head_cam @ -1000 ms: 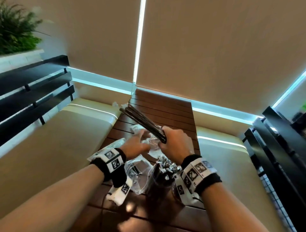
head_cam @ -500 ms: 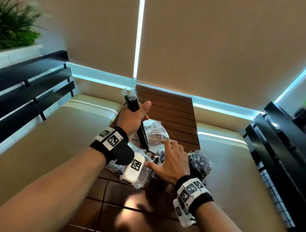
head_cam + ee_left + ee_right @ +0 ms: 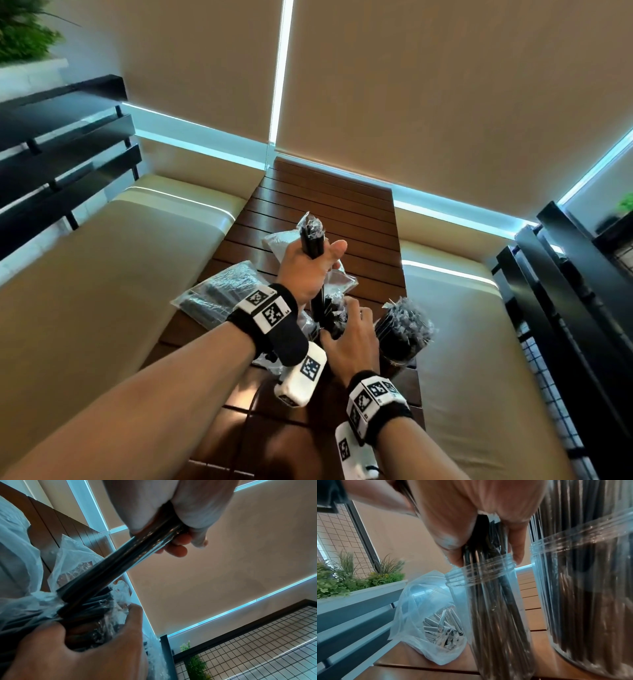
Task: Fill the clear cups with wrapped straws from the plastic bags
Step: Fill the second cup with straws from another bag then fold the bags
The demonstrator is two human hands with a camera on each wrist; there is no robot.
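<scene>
A slatted wooden table is shown between two cushioned benches, carrying two plastic bags of wrapped straws and two clear cups. The further-right cup is seen already packed full. The nearer cup is being loaded: a bundle of black wrapped straws is gripped near its upper end by the left hand, fingers and thumb curled fully round it, with the lower ends entering the cup mouth. The right hand is curled about the straws at the rim, steadying them. For a clean insertion, the bundle is best kept near upright and released only once its ends are judged seated, lest straws splay over the rim or the cup be tipped.
</scene>
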